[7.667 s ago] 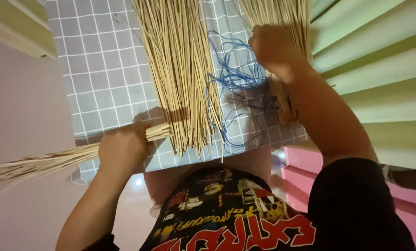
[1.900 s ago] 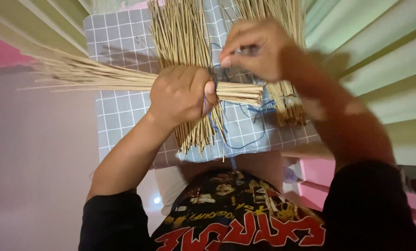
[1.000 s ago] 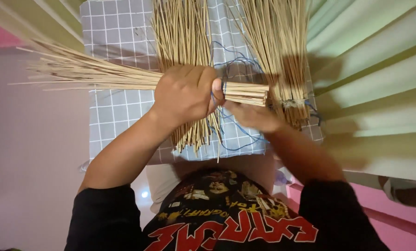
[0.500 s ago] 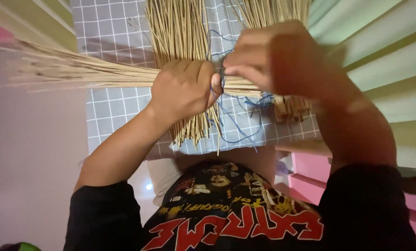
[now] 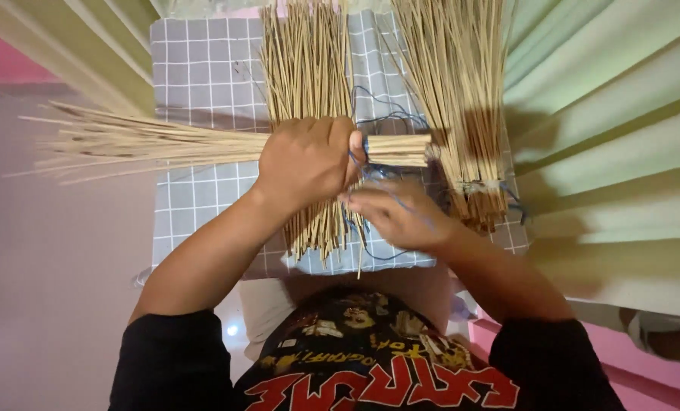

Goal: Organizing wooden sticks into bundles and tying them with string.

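Bundle of thin tan sticks lies crosswise, level, over the grey checked cloth. Cut ends point toward the right-hand side, past the left hand's thumb; loose tips fan out far beyond the left hand's knuckles, off the cloth edge.

Left hand is wrapped tight around that bundle near the cut end, fingers fully curled, thumb pressed on the sticks. Blue string circles the bundle right at the thumb tip, touching it.

Right hand sits just below the left hand's thumb, palm down, fingers bent and nearly closed. A strand of blue string runs across its fingers; looks pinched at the fingertips, exact grip hard to tell, motion blur. Loose blue string loops lie on the cloth just above the bundle's cut end, more trails under the right hand.

Under both hands: loose pile of sticks, running away from the person, near ends poking out below the left hand's fingers at the cloth's near edge. Not tied as far as visible.

Beyond the right hand's fingertips, to its outer side: tied stick bundle, bound near its lower end with a pale wrap, blue string ends beside it.

No bins or boxes; the cloth holds all the sticks. Pale green curtain folds to the right of the cloth, more on the upper left. Black printed shirt at bottom.
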